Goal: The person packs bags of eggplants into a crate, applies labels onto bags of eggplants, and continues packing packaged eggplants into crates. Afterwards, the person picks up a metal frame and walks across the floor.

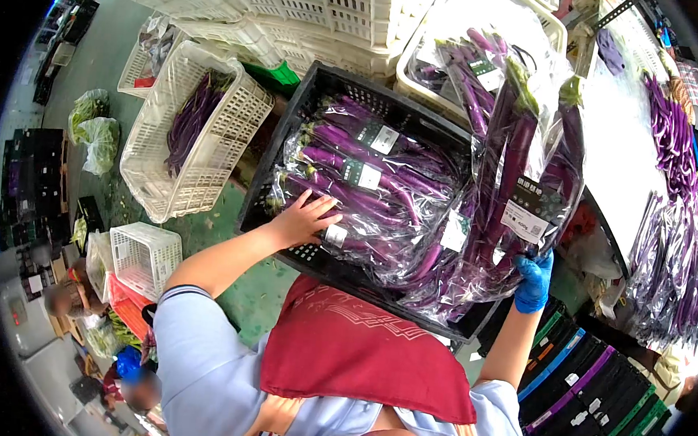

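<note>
My left hand, bare, lies with its fingers apart on clear bags of long purple eggplants. These bags fill a black plastic crate in front of me. In a blue glove, my right hand grips the lower end of a bagged bundle of eggplants. That bundle stands tilted over the crate's right side, its stem ends pointing away from me. A black and white label shows on its bag. The palm side of the gloved hand is hidden.
Left of the crate, a white basket holds loose eggplants. White crates are stacked behind. Another white basket with bagged eggplants stands at the back right. More eggplants lie right of a white table. Black crates stand at lower right.
</note>
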Demonstrator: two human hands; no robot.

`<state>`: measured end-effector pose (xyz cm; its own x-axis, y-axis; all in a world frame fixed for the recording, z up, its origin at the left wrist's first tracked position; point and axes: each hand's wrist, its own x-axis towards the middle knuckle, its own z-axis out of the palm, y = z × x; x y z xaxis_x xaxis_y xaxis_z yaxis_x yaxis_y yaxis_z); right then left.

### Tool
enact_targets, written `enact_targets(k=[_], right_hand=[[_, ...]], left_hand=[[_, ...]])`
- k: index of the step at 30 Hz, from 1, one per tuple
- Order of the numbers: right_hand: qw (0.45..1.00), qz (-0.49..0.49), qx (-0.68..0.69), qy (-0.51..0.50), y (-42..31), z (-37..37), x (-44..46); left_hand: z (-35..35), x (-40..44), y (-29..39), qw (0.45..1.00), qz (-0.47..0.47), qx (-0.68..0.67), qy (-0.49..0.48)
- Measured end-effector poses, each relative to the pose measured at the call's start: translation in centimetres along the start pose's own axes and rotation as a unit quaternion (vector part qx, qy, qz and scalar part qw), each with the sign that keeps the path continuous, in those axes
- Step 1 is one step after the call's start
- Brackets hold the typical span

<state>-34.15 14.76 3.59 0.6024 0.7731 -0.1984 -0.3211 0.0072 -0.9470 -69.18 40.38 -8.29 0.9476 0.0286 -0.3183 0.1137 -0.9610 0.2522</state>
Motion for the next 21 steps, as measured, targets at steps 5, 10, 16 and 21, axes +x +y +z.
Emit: enact_targets(k=[5, 10, 16, 21], right_hand=[[0.999, 0.025, -0.014, -0.018, -0.4, 1.2, 0.3], [0.991, 0.110, -0.071, -0.026, 0.1, 1.3, 0.5], [0.982, 0.156, -0.083, -0.061, 0.7, 3.0, 0.6], [0.975, 0.175, -0.119, -0.066, 1.3, 4.2, 0.9]], left_hand=[[1.1, 0.0, -1.2, 1.000, 0.009, -0.017, -0.022], [0.3, 0.1, -0.5, 0.998, -0.062, -0.022, 0.013], [0.9, 0.2, -0.8, 0.995, -0.098, -0.009, 0.018], [-2.7, 4.1, -3.6, 0.966, -0.234, -0.082, 0.071]])
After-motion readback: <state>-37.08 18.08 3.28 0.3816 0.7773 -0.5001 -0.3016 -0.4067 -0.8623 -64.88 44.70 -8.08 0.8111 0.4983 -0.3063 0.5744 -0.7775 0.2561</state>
